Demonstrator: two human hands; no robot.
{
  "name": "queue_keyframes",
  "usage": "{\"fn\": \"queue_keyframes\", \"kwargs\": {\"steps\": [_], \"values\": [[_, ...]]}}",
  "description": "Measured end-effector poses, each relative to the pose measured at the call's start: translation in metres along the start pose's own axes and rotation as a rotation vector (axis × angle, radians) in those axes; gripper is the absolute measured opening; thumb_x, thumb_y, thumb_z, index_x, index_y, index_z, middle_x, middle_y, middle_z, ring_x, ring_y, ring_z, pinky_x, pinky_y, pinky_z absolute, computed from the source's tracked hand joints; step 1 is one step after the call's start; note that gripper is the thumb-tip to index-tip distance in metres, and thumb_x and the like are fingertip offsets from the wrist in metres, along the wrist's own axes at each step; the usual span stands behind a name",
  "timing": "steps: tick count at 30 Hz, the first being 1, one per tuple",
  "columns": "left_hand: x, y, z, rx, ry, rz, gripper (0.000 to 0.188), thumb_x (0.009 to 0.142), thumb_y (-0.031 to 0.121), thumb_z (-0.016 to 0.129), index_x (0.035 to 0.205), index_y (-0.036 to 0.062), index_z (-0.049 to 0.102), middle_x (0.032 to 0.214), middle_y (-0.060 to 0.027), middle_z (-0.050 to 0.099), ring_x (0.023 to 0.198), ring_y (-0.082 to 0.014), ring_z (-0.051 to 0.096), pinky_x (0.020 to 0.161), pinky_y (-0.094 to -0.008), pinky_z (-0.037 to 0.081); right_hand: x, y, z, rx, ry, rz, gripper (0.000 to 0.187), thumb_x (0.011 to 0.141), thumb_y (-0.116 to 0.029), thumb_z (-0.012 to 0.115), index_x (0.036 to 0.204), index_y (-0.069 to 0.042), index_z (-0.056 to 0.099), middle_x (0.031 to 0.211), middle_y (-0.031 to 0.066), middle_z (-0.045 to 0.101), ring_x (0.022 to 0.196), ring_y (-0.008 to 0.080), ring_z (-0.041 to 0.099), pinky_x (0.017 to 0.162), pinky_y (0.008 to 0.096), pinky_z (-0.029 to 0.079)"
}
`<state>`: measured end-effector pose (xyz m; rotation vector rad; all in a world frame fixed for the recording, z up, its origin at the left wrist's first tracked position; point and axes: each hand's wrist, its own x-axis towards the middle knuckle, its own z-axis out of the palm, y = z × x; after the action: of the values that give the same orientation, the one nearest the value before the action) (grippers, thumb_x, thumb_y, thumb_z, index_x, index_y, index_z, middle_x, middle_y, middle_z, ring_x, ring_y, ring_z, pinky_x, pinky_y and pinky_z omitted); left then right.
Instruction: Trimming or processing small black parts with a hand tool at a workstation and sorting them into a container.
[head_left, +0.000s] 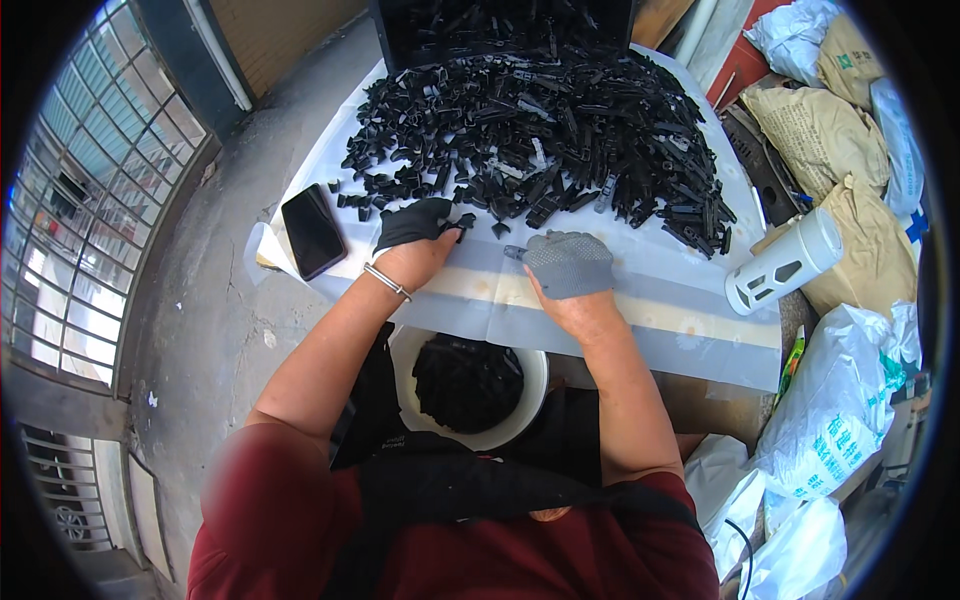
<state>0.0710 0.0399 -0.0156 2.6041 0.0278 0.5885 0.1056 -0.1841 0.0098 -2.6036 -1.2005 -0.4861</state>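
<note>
My left hand (415, 240), in a black half-finger glove with a metal bangle at the wrist, is closed on a small black plastic part (464, 222) at the near edge of the heap. My right hand (572, 268), in a grey textured glove, is closed too, with a dark translucent plastic piece (515, 252) sticking out on its left side. Both hands are above the front of the table. Beyond them spreads a wide pile of black plastic parts (540, 130), clips on the left and longer pieces on the right. Below my hands stands a white bucket (540, 385) holding black parts.
A phone (313, 232) lies on the table's left corner, on the clear plastic cover (650, 325). A white cylindrical container (785, 262) leans at the right edge. Filled sacks (820, 140) and white bags (830, 400) crowd the right side. A black bin (500, 30) stands behind the pile.
</note>
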Motion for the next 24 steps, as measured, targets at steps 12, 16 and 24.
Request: {"fn": "queue_keyframes", "kwargs": {"steps": [12,16,24], "values": [[-0.009,0.018,0.001,0.047,0.03,-0.101,0.016,0.081,0.016,0.064,0.093,0.0049,0.061,0.073,-0.0041,0.063,0.061,-0.0136,0.055,0.058,-0.0271,0.046,-0.007,-0.028,0.017,0.372,0.101,0.078,0.027,0.088,-0.023,0.05,0.101,0.001,0.055,0.08,0.0184,0.06,0.076,0.0359,0.055,0.07,0.0442,0.043],[-0.008,0.017,-0.006,-0.416,-0.009,-0.324,0.016,0.082,0.014,0.064,0.094,0.0044,0.061,0.073,-0.0013,0.061,0.063,-0.007,0.054,0.056,-0.0231,0.044,-0.008,-0.024,0.021,0.43,0.154,0.116,0.031,0.088,-0.024,0.05,0.104,0.001,0.053,0.083,0.0184,0.059,0.079,0.0353,0.055,0.074,0.0437,0.042],[-0.049,0.052,-0.038,-0.88,-0.179,0.102,0.017,0.082,0.0,0.06,0.099,0.0005,0.059,0.093,-0.0049,0.06,0.077,-0.01,0.055,0.068,-0.0236,0.048,-0.007,-0.038,-0.008,0.975,0.13,0.058,0.032,0.086,-0.026,0.057,0.103,0.002,0.055,0.091,0.0119,0.059,0.082,0.0238,0.056,0.076,0.0342,0.044]]}}
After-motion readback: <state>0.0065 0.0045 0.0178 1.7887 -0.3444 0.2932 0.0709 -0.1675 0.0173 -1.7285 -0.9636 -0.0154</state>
